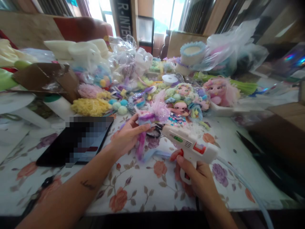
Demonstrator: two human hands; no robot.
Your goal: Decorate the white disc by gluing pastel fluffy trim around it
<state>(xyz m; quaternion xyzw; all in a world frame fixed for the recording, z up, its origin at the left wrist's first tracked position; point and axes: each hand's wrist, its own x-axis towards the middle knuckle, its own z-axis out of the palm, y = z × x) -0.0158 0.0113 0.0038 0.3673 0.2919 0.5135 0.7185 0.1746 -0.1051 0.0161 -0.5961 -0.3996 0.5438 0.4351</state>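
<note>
The white glue gun is in the right hand, over the near right part of the counter. Its long axis slants from the near right to the far left; the nozzle points left and slightly far, toward the bundle in the other hand — its rear end faces right. The right hand's grip is wrapped around the handle, with a finger at the red trigger.

The left hand has its grip pinched together on a pink and purple ribbon bundle, just left of the nozzle. The bundle's longer spread runs left to right, its fluffy pink end toward the far right, while a purple tail hangs toward the near side. Black-handled scissors lie between nozzle and bundle.

The gun's side carries a green label, its lettering too blurred to read. At the far side, a dark upright panel bears pale capitals running vertically — "R·INTE" can be made out. Small dark script on the left forearm is not legible. The tablet at left has its screen partly pixelated. A pink-haired doll figure sits at far right, and a white spool lies farther left.
</note>
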